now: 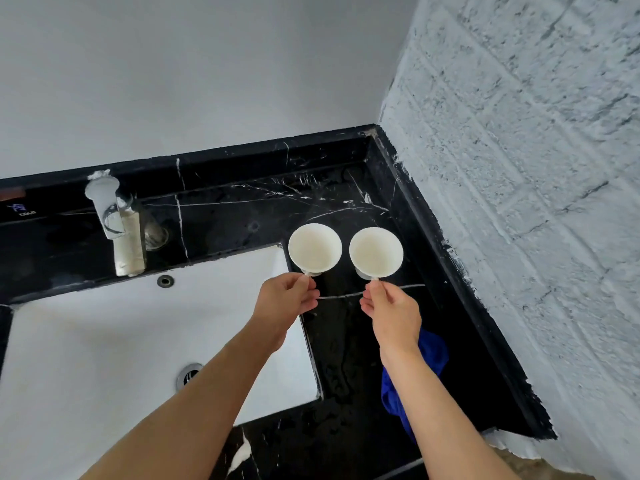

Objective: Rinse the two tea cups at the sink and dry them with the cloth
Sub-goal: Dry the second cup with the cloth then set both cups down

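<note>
Left hand (289, 296) and right hand (391, 308) each pinch a tea cup (314, 247) (375, 251) handle above the wet worktop (346, 209). Risk: thin fingertip grips slipping, cups knocking together.

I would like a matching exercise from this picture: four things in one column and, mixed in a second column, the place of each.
Things:
1. left cup
2. right cup
3. blue cloth
4. tap

Places:
A. on the black counter, partly hidden under the right forearm
B. held by the right hand
C. at the back edge of the white sink
D. held by the left hand

Pairs: 1-D, 2-B, 3-A, 4-C
</note>
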